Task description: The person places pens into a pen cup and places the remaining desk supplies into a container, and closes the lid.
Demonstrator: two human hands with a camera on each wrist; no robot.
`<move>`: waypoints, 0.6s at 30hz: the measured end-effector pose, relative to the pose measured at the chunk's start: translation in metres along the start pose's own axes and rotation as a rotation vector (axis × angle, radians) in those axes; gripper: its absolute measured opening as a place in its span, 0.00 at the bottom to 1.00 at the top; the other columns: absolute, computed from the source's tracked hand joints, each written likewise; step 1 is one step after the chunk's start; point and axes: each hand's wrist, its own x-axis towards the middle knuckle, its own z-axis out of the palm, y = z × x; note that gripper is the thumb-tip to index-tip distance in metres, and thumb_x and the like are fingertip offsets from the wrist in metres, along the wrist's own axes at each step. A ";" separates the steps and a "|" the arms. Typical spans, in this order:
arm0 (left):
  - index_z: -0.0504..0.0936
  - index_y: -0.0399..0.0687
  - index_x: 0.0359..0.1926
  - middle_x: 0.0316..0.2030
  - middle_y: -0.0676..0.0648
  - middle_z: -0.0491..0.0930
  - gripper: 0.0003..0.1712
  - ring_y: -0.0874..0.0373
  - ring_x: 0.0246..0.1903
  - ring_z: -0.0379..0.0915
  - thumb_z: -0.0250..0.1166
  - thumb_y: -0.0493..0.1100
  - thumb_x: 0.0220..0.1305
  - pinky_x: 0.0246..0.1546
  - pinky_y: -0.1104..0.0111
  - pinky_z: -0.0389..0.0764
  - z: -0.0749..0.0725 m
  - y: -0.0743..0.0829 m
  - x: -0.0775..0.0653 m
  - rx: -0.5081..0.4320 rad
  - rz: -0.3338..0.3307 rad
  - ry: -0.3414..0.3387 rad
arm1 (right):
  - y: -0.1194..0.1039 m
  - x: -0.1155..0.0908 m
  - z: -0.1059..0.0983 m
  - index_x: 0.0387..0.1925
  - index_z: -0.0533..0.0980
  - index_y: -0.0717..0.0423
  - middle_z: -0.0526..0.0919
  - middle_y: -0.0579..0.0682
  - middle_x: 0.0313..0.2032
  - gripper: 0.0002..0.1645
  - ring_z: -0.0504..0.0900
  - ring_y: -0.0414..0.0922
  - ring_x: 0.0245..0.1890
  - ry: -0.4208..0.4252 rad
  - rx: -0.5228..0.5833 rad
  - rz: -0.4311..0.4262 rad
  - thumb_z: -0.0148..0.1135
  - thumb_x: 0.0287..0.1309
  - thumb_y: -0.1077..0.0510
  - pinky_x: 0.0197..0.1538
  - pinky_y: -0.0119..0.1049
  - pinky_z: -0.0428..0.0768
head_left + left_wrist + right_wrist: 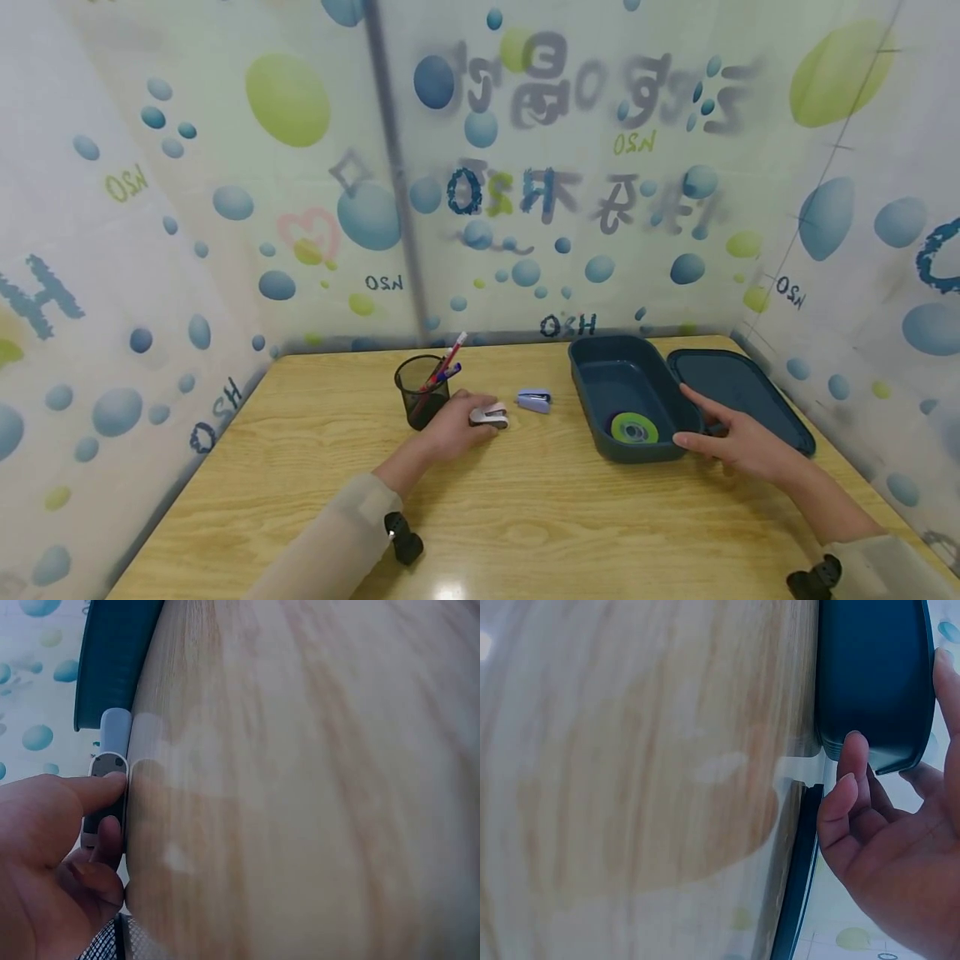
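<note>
Near the middle of the table, my left hand [452, 429] pinches a small white-and-dark stapler [489, 418] between thumb and fingers. In the left wrist view the stapler's dark face [109, 763] shows between the fingertips. Just beyond it lies a lavender-blue stapler [534, 401]. My right hand [742, 446] holds the near right corner of a dark teal box [637, 453], thumb at the rim and other fingers around the side. Inside the open box lies a green roll of tape [634, 428].
A black mesh pen cup [422, 379] with pens [452, 354] stands right behind my left hand. The teal lid [750, 392] lies flat right of the box. Printed curtains [480, 167] enclose the back and sides of the wooden table [525, 525].
</note>
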 end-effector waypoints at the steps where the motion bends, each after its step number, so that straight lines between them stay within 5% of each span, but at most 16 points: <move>1: 0.81 0.45 0.73 0.58 0.40 0.79 0.29 0.54 0.49 0.74 0.73 0.45 0.75 0.57 0.54 0.77 0.000 0.000 0.000 0.001 0.000 0.002 | 0.000 0.000 0.000 0.91 0.42 0.45 0.78 0.55 0.40 0.58 0.79 0.48 0.29 -0.001 0.002 0.000 0.67 0.77 0.42 0.31 0.41 0.80; 18: 0.87 0.52 0.67 0.53 0.46 0.80 0.25 0.57 0.44 0.71 0.77 0.46 0.71 0.47 0.64 0.75 0.005 0.028 0.005 -0.078 0.114 0.046 | -0.001 -0.001 0.000 0.91 0.43 0.44 0.75 0.56 0.43 0.58 0.80 0.48 0.32 0.008 -0.004 -0.006 0.67 0.77 0.42 0.33 0.40 0.80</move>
